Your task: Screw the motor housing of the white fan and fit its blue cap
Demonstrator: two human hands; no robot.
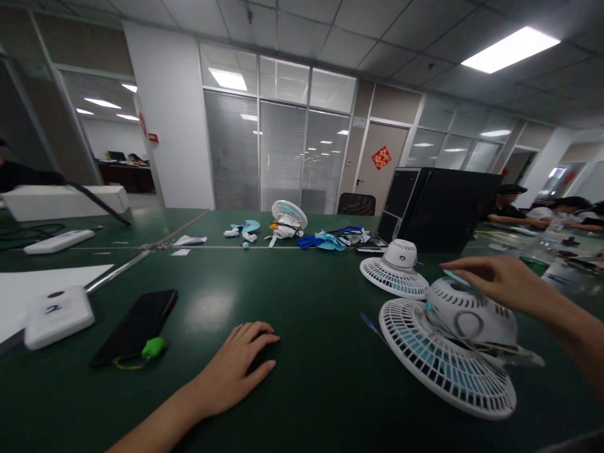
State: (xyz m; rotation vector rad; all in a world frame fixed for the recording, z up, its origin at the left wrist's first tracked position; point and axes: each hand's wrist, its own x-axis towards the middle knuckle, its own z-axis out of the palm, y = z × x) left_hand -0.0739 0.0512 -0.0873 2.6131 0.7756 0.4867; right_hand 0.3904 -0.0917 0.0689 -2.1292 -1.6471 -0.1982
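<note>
My left hand rests on the green tabletop with its fingers apart and nothing in it. On the right, my right hand pinches a thin light-blue piece just above the motor housing of the nearest small fan. Whether the piece touches the housing, I cannot tell. That fan lies with its white grille down and light-blue blades showing through. Behind it sits a second fan, also grille down. A blue pen-like tool lies left of the near fan, partly hidden by its grille.
A black computer case stands behind the fans. Farther back are a third fan, loose light-blue parts and blue gloves. At left lie a black phone and a white box-shaped device. People sit at the far right.
</note>
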